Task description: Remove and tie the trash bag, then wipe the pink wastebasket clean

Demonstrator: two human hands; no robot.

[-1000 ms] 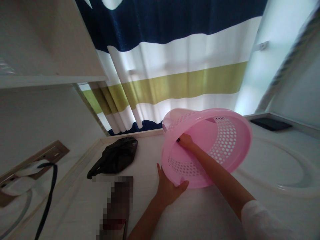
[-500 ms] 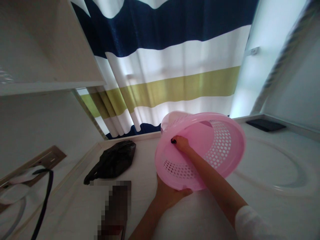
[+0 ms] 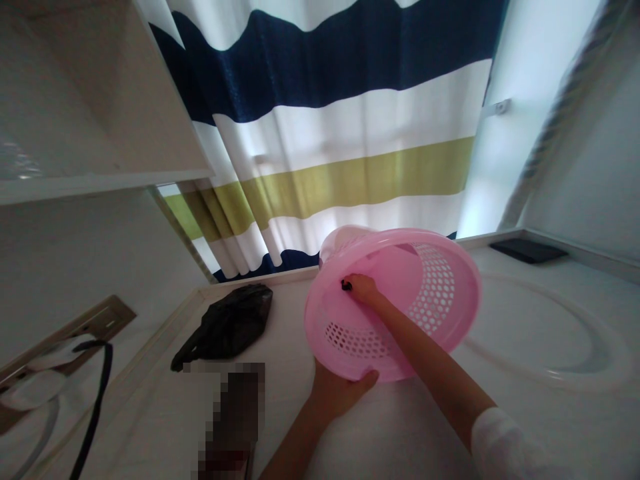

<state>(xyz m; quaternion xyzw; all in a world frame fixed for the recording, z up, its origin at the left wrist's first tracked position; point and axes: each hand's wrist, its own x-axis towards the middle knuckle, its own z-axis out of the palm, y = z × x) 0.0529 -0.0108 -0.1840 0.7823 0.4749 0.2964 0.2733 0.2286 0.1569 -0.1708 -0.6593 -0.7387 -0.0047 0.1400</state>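
Note:
A pink plastic basket [image 3: 400, 267] with round perforations is tilted so that its mouth faces me. My left hand [image 3: 340, 393] grips its near lower rim, with the thumb over the edge and the other fingers underneath, out of sight. Inside the basket is my right hand [image 3: 363, 290], closed, with a small black item [image 3: 346, 285] showing at the fingertips. That item is too small to name; it lies close to the basket's inner wall.
A black plastic bag [image 3: 227, 323] lies on the white surface to the left. Plugs in a wall socket [image 3: 110, 313] trail a black cable. A white ring-shaped rim [image 3: 590, 380] and a flat black object [image 3: 529, 250] are on the right. A striped curtain [image 3: 320, 173] hangs behind.
The basket has shifted slightly left in view, with both hands keeping their places on and inside it. The camera view has tilted a little.

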